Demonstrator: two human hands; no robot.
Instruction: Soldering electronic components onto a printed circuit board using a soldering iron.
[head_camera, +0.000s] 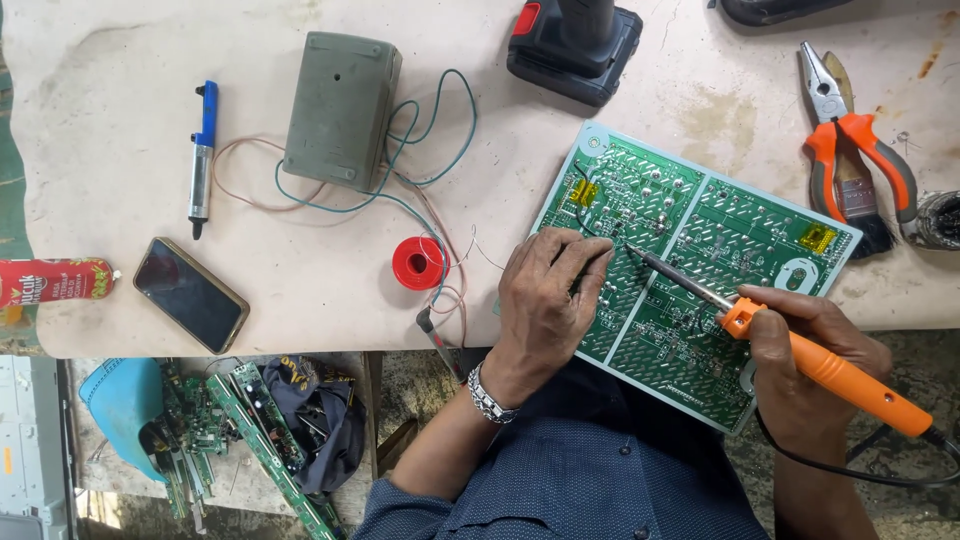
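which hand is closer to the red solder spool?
Left. The left hand rests on the green circuit board just right of the red solder spool; the right hand is farther right.

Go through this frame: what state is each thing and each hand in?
Circuit board: solder side up, overhanging the table edge.
Soldering iron: tip on the board.
Right hand: closed on the soldering iron.
Left hand: pressed on the board, fingers bent.
Phone: screen dark, face up.
Pliers: lying flat, jaws nearly closed.
Solder spool: lying flat, wire trailing.
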